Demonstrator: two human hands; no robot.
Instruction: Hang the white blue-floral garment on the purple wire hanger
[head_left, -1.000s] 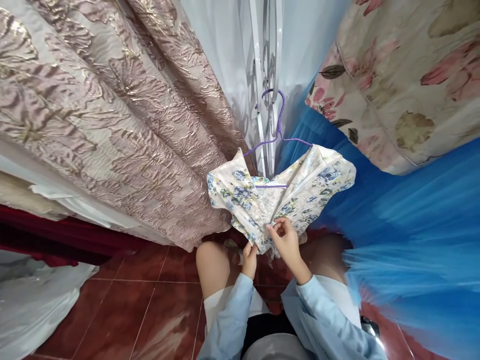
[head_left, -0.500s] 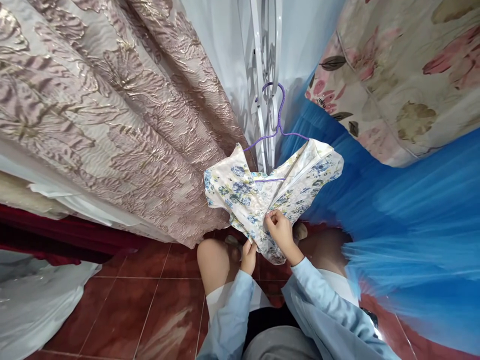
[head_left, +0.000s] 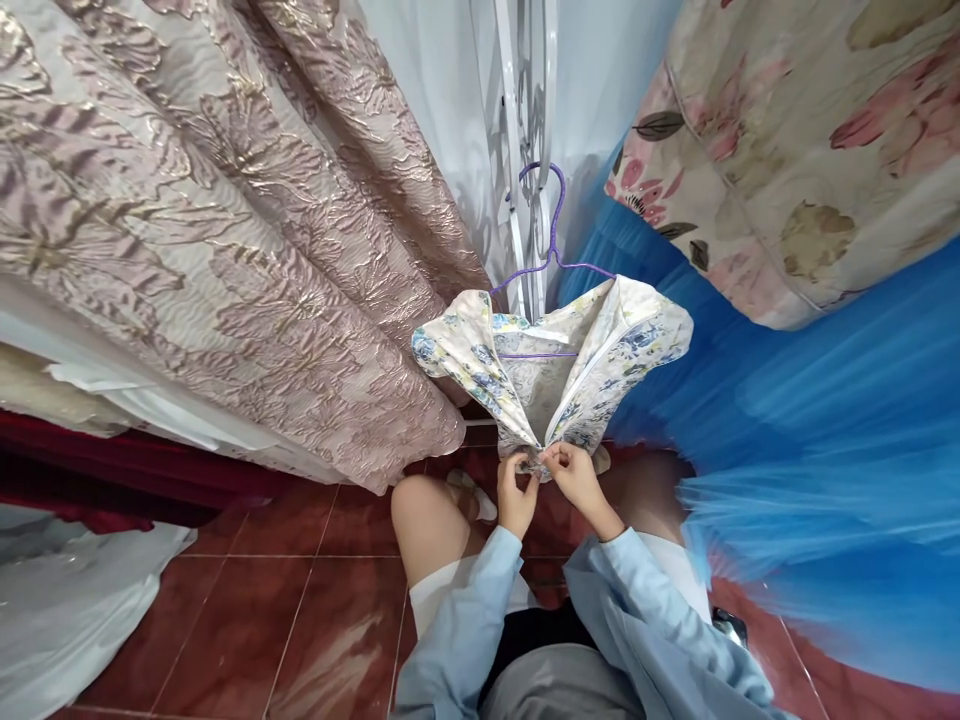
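Blouse (head_left: 529, 385), cream with blue flowers, is hung by its shoulders on a purple hanger (head_left: 553, 245), facing the person, its lower end above the gap between the knees (head_left: 427, 515). Its deep V opening is spread wide, and the V's point is held from both sides: cloth is pinched narrowly by the left hand (head_left: 517, 500), while the point itself is caught between thumb and forefinger of the right hand (head_left: 579, 480). Whether a zip pull lies under those fingertips cannot be told. For neat work there, the two edges are best kept level and lightly taut, with loose folds drawn clear of the seam; too hard a downward tug could drag the shoulders off the hanger. The hook is hung at a white metal rack (head_left: 506, 60). Pink brocade (head_left: 285, 260) is draped to the left, blue tulle (head_left: 750, 430) to the right, above red floor tiles (head_left: 315, 600).
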